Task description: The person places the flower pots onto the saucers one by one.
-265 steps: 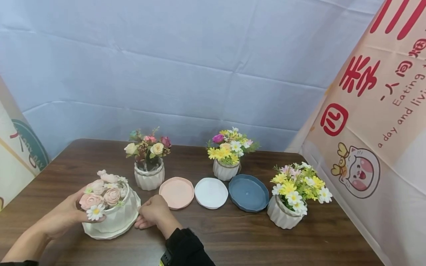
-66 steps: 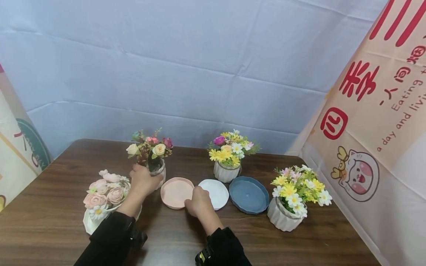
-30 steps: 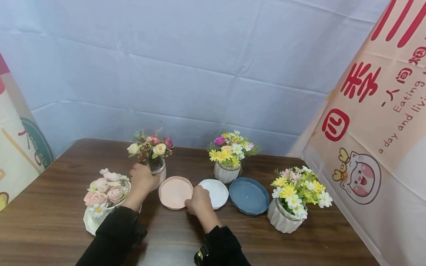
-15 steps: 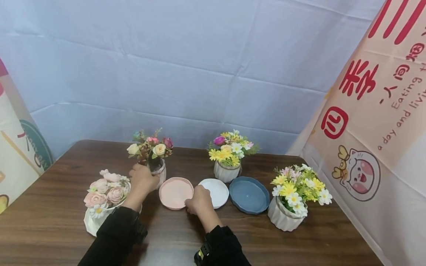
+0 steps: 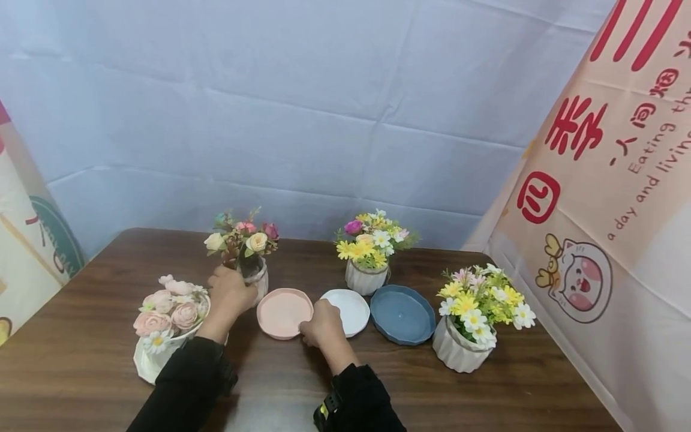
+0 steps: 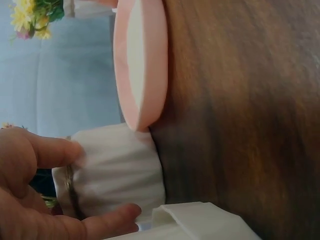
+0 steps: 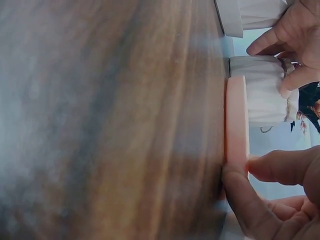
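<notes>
From where I stand, the step in hand looks to be taking hold of two neighbours at once: a flowerpot with one hand, a dish with the other. The left hand (image 5: pixel 229 294) grips the ruffled white pot (image 6: pixel 117 172) of mixed roses (image 5: pixel 245 237), its digits set apart by the pot's width and pressing on the side walls, just below the twine (image 6: pixel 72 192). The pot stands upright, by the look of it on the table (image 5: pixel 281 384), just behind and to the left of the pink saucer (image 5: pixel 285 312); whether the two touch I can't make out. The right hand (image 5: pixel 324 321) pinches that saucer at its near right edge, two fingertips nearly together, one on the lip and one on the outer wall (a dainty hold, like someone minding a full cup). The saucer lies flat, with the white saucer (image 5: pixel 356 312) and the blue saucer (image 5: pixel 402 315) in a row beside it. Over to the left, the pot of pale pink roses (image 5: pixel 173 309) already sits on its own saucer (image 5: pixel 146 366). I'd judge that the next move calls for an even squeeze on the pot, so the blooms don't tip, and a steady pinch on the saucer.
</notes>
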Motion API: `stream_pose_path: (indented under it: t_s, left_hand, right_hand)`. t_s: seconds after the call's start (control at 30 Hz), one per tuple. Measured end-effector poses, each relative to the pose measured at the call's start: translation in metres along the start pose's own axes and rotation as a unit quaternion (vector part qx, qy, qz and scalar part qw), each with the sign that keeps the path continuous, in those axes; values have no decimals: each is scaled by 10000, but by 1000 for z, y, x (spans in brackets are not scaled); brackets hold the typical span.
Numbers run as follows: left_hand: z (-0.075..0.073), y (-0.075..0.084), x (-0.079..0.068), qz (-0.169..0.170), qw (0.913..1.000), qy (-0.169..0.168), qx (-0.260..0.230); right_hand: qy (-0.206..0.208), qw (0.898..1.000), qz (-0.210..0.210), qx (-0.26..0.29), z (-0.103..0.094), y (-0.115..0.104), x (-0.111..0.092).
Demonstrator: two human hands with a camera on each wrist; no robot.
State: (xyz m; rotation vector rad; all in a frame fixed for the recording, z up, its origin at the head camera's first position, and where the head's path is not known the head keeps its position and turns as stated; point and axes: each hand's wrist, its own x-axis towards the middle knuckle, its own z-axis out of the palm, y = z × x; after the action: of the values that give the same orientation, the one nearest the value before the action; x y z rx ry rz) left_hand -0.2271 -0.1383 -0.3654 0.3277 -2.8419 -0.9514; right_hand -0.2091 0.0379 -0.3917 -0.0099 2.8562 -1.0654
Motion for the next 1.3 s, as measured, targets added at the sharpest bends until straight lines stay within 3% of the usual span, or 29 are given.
stream_pose_path:
  t_s: [0.17, 0.4, 0.67, 0.83, 1.1, 1.3]
  left_hand:
    - [0, -1, -1, -14, 10000, 37, -77]
    - [-5, -5, -6, -320, 9974, -87, -642]
    - [-8, -6, -6, -435, 9944, -257, -929]
    - [-7, -8, -4, -482, 9942, -287, -922]
    - [-2, -11, -1, -665, 9922, -209, -1029]
    - [-1, -13, 2, -721, 9920, -190, -1014]
  right_hand:
    - [36, 9999, 28, 124, 1, 0, 2]
    - [-159, 9945, 266, 1002, 1, 2, 4]
    - [-164, 9921, 293, 1206, -1, 4, 6]
    - [-159, 9929, 367, 1118, -1, 3, 6]
    - [115, 9975, 285, 639, 2, -1, 6]
    - [351, 9974, 240, 579, 3, 0, 8]
